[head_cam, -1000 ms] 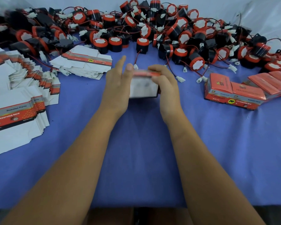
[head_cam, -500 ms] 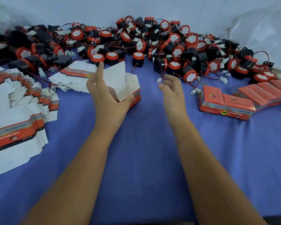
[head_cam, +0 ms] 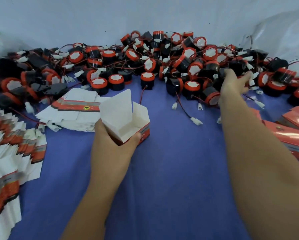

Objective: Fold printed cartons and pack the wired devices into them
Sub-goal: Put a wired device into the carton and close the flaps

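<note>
My left hand (head_cam: 111, 142) grips an erected red printed carton (head_cam: 128, 126) from below. Its top is open and its white lid flap stands up. The carton is held just above the blue table cover (head_cam: 171, 170) and has nothing inside. My right hand (head_cam: 231, 86) reaches far right into the heap of black and red wired devices (head_cam: 162, 66). Its thumb and fingers are spread against a black device (head_cam: 238, 65), and the frame is too blurred to show a firm grip.
A stack of flat unfolded cartons (head_cam: 72, 108) lies just left of the held carton, and a bigger fanned stack (head_cam: 12, 141) fills the left edge. Closed red cartons (head_cam: 290, 125) lie at the right edge under my right forearm. Loose wires with white plugs (head_cam: 195, 121) trail onto the cover.
Both hands were closing the carton's bottom together. My right hand let go and moved far right into the device heap, while my left hand turned the carton open side up.
</note>
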A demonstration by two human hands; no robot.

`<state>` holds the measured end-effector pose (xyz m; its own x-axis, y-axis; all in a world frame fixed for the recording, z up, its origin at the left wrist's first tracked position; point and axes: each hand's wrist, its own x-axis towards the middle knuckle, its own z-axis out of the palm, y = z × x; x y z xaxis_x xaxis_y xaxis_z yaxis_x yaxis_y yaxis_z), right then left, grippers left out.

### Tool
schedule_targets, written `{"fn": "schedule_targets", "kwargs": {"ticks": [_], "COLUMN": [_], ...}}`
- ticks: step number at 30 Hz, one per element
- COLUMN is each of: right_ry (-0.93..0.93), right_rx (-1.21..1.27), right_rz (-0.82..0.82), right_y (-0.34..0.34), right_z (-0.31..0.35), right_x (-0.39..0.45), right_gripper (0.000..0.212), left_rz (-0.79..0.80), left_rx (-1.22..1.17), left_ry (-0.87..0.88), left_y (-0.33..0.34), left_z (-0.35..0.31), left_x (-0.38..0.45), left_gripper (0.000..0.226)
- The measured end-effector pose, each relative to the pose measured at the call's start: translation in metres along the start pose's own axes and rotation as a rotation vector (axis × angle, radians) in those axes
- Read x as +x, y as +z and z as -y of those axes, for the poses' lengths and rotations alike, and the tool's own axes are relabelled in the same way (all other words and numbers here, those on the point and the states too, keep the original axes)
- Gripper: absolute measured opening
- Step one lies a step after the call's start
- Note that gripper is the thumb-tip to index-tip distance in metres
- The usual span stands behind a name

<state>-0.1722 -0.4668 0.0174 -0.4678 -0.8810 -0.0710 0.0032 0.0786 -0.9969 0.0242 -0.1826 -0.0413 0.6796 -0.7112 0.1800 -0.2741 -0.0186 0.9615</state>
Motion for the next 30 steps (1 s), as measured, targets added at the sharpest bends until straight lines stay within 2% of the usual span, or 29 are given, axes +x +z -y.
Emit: {"fn": "schedule_targets", "kwargs": {"ticks": [2, 4, 6, 10, 13, 15, 19, 23, 26, 28, 30], "right_ry": [0.005, -0.075, -0.207, -0.390, -0.438, -0.458, -0.510, -0.685, -0.696, -0.662, -0.615], "right_rx": [-0.038, -0.277, -0.466, -0.451, -0.539, -0.563, -0.564, -0.655, -0.694, -0.749, -0.677], "right_rz": [0.213, 0.368, 0.454, 0.713, 0.935, 0.998, 0.961, 0.624, 0.406, 0.380, 0.391], "right_y": [0.013, 0.023, 0.029, 0.022, 0.007, -0.005, -0.031, -0.056, -0.071, -0.078, -0.083], "right_z": [0.000, -0.005, -0.014, -0.022, -0.015, -0.015, -0.027, -0.045, -0.055, -0.060, -0.060], "right_x": [0.009, 0.011, 0.004, -0.022, -0.049, -0.069, -0.104, -0.145, -0.170, -0.180, -0.188], "right_gripper": [0.090, 0.091, 0.085, 0.050, 0.048, 0.051, 0.061, 0.078, 0.067, 0.062, 0.059], "left_rz": [-0.005, -0.005, -0.002, -0.003, 0.009, 0.013, 0.026, -0.001, -0.097, -0.117, -0.124], "left_rx": [0.001, 0.006, 0.007, 0.023, 0.023, 0.028, 0.034, 0.081, 0.161, 0.173, 0.166], "left_ry": [0.004, 0.004, 0.003, 0.007, 0.019, 0.033, 0.040, 0.056, 0.091, 0.108, 0.112], "left_y": [0.000, 0.001, 0.001, 0.002, 0.003, 0.003, 0.002, 0.000, -0.001, 0.000, 0.001], "left_z": [-0.001, -0.002, -0.002, -0.005, -0.006, -0.006, -0.006, -0.006, -0.009, -0.012, -0.013], "left_x": [0.000, 0.000, 0.000, 0.000, -0.001, -0.001, 0.000, 0.001, 0.000, -0.002, -0.005], "left_gripper": [0.072, 0.073, 0.071, 0.070, 0.068, 0.068, 0.066, 0.062, 0.062, 0.060, 0.056]}}
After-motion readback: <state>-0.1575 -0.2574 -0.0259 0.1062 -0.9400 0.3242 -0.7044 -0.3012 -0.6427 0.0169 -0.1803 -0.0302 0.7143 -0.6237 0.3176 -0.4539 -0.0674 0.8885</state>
